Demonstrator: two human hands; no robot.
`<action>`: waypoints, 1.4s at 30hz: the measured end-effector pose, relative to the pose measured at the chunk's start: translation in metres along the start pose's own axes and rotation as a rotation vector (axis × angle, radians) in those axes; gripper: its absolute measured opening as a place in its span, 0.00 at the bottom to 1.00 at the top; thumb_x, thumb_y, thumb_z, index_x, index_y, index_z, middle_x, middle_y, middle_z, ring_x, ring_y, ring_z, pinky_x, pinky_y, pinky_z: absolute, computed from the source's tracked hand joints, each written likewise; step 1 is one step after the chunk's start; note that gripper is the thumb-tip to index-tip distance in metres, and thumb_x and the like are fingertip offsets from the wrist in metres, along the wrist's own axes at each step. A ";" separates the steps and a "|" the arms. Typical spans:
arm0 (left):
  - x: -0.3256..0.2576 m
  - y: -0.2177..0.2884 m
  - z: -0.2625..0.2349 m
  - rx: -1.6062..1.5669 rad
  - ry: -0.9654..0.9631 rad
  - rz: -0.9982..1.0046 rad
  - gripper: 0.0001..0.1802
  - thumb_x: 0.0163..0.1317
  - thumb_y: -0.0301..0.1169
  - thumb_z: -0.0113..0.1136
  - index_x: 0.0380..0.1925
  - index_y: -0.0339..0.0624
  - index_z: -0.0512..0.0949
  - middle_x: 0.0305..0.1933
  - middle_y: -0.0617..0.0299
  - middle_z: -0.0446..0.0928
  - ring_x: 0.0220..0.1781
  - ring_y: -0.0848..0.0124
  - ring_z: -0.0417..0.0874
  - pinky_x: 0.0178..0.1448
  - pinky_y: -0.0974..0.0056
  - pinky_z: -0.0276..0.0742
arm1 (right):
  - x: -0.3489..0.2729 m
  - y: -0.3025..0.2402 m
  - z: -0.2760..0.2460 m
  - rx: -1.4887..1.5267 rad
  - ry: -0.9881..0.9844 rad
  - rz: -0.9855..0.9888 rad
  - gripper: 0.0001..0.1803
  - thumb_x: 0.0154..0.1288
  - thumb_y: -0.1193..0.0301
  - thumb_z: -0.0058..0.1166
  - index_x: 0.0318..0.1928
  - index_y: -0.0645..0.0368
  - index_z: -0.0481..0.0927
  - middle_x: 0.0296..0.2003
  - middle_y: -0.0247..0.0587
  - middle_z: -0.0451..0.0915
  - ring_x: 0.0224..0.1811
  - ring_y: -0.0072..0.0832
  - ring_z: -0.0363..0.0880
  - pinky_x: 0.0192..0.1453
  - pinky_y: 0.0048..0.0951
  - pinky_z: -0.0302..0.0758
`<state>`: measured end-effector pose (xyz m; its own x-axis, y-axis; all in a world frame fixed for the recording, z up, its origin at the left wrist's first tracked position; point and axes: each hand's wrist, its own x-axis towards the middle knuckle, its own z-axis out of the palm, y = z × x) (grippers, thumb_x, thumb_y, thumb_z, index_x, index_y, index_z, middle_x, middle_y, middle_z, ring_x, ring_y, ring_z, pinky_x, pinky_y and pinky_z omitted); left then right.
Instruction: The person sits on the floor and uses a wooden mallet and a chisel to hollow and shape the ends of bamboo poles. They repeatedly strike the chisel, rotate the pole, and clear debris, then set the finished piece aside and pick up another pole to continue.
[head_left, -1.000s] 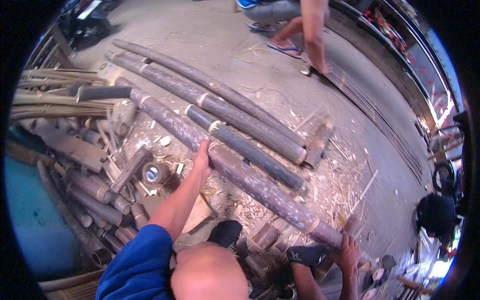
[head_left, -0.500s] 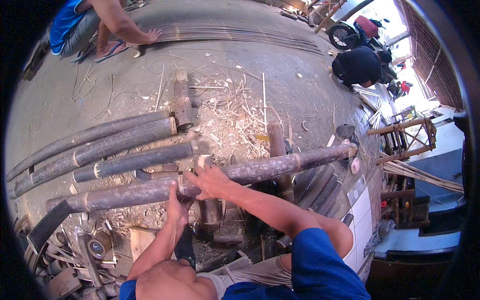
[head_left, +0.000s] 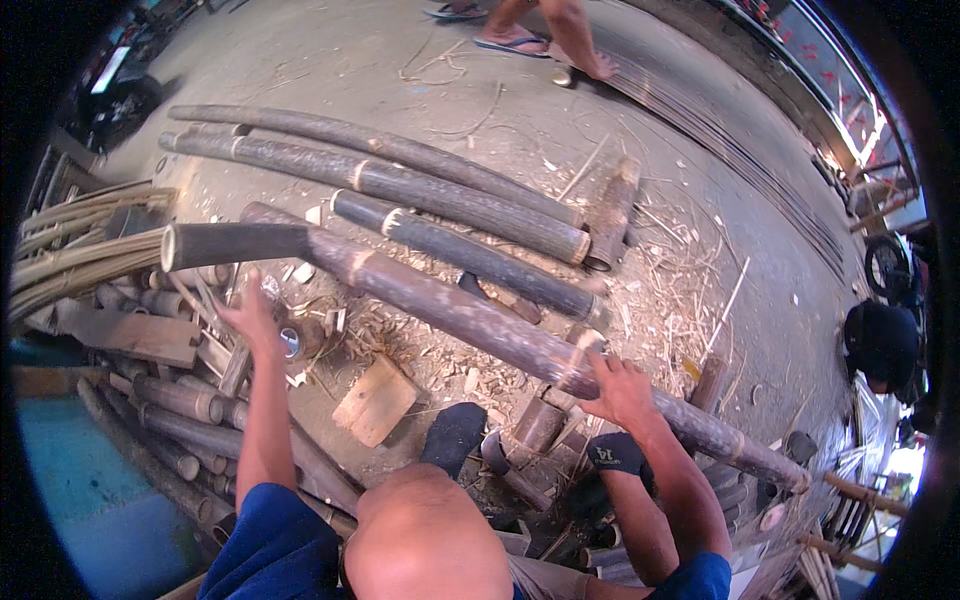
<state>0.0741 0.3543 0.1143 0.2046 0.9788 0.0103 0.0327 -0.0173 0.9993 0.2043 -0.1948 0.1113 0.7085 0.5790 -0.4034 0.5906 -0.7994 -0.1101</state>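
Observation:
A long brown bamboo pole (head_left: 450,308) lies slantwise before me, from the upper left down to the lower right. My right hand (head_left: 618,388) is wrapped over it near a pale joint. At its left part, a short dark bamboo piece (head_left: 235,245) with a hollow pale end meets the pole at an angle; how the two join I cannot tell. My left hand (head_left: 252,318) is raised below that piece, fingers apart, holding nothing. Beneath the pole, by my right hand, stands a short bamboo stump (head_left: 540,424).
Several bamboo poles (head_left: 400,185) lie beyond mine. Shavings (head_left: 660,290) litter the floor. A wooden block (head_left: 376,400) sits near my feet, with piled bamboo (head_left: 180,400) at left. Another person's hand (head_left: 592,65) touches long thin strips (head_left: 720,140) at the back.
My left hand has let go of the pole's middle and moved left. My right hand stays on the pole. The view has swung left, showing more of the bamboo pile.

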 end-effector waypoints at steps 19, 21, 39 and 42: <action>-0.014 0.056 0.052 -0.024 -0.364 0.357 0.29 0.58 0.35 0.79 0.55 0.33 0.79 0.52 0.58 0.82 0.52 0.67 0.79 0.64 0.60 0.72 | -0.084 0.091 0.012 -0.106 -0.013 0.249 0.47 0.47 0.51 0.75 0.66 0.58 0.71 0.57 0.57 0.77 0.62 0.56 0.74 0.65 0.53 0.74; -0.012 0.053 0.048 0.031 -0.367 0.399 0.32 0.59 0.38 0.78 0.58 0.30 0.79 0.57 0.54 0.82 0.56 0.65 0.80 0.68 0.58 0.72 | -0.087 0.091 0.021 -0.152 -0.011 0.289 0.48 0.48 0.51 0.75 0.66 0.59 0.71 0.58 0.58 0.76 0.62 0.54 0.74 0.65 0.53 0.74; -0.037 0.014 0.039 -0.181 -0.369 0.277 0.31 0.63 0.33 0.75 0.62 0.31 0.76 0.62 0.49 0.80 0.56 0.63 0.82 0.63 0.57 0.79 | -0.010 -0.025 0.049 0.253 0.259 0.375 0.40 0.69 0.35 0.48 0.62 0.57 0.79 0.58 0.52 0.80 0.68 0.47 0.72 0.71 0.61 0.59; -0.042 0.018 0.037 -0.152 -0.383 0.307 0.31 0.63 0.34 0.75 0.63 0.31 0.76 0.61 0.50 0.80 0.56 0.63 0.82 0.63 0.58 0.78 | 0.014 -0.055 0.056 0.309 0.381 0.336 0.39 0.70 0.36 0.47 0.60 0.59 0.80 0.57 0.53 0.80 0.68 0.46 0.72 0.73 0.59 0.58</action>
<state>0.1023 0.3057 0.1309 0.5270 0.7878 0.3189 -0.2217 -0.2348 0.9464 0.1596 -0.1517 0.0606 0.9597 0.2570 -0.1141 0.2103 -0.9254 -0.3153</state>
